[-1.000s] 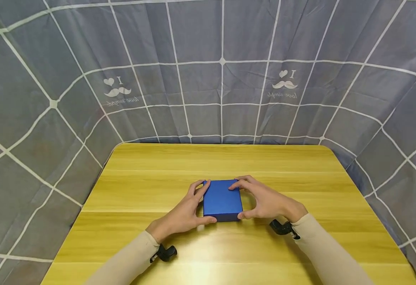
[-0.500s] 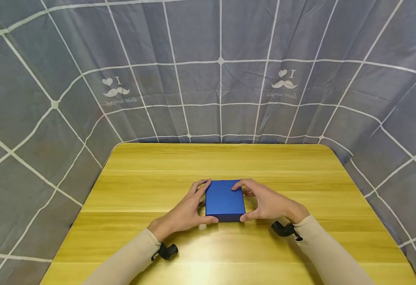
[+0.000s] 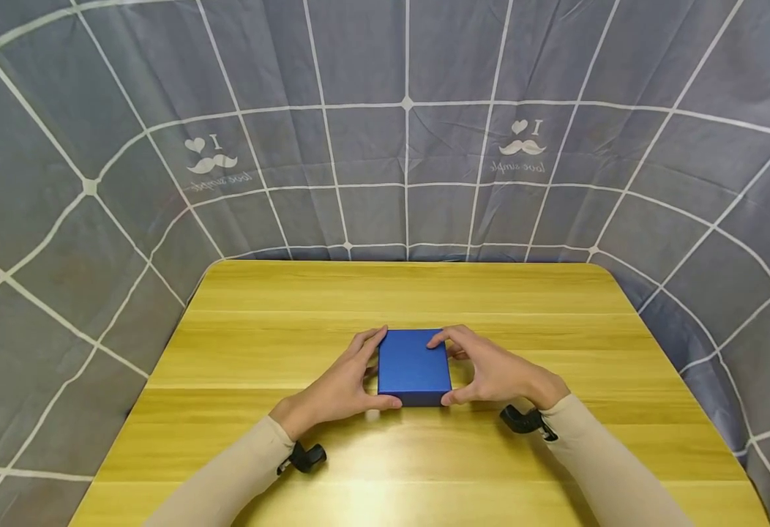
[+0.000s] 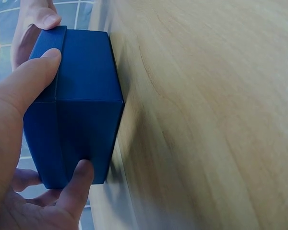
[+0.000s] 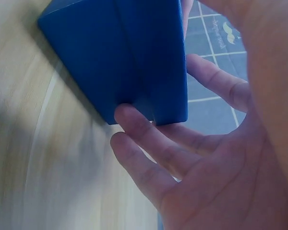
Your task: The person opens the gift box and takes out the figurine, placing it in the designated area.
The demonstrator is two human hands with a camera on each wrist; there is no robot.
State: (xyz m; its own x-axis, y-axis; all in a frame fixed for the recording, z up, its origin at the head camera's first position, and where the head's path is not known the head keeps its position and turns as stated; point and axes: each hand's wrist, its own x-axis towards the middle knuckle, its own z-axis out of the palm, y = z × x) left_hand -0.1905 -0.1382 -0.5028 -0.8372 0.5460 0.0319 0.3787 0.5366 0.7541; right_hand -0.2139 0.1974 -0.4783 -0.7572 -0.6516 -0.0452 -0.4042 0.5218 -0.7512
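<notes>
A blue box (image 3: 414, 364) stands flat at the middle of the table, its smooth top facing up. In the left wrist view a seam runs round its sides, setting off the lid (image 4: 44, 134) from the lower part. My left hand (image 3: 340, 386) grips the box's left end, thumb on the near side and fingers round the left side and far corner. My right hand (image 3: 500, 372) holds the opposite end, with its thumb at the near right corner and its index finger on the top. In the right wrist view, other fingertips (image 5: 127, 115) meet the box's side low down.
The yellow wood-grain table (image 3: 279, 293) has rounded far corners. A grey curtain (image 3: 372, 146) with white grid lines hangs behind it and along both sides. Black wrist cameras (image 3: 522, 419) sit below each hand at the beige sleeves (image 3: 602, 454).
The right hand's fingers have shifted slightly on the box's far right corner. The box and both hands otherwise stay nearly in place, while the head view tilts a little.
</notes>
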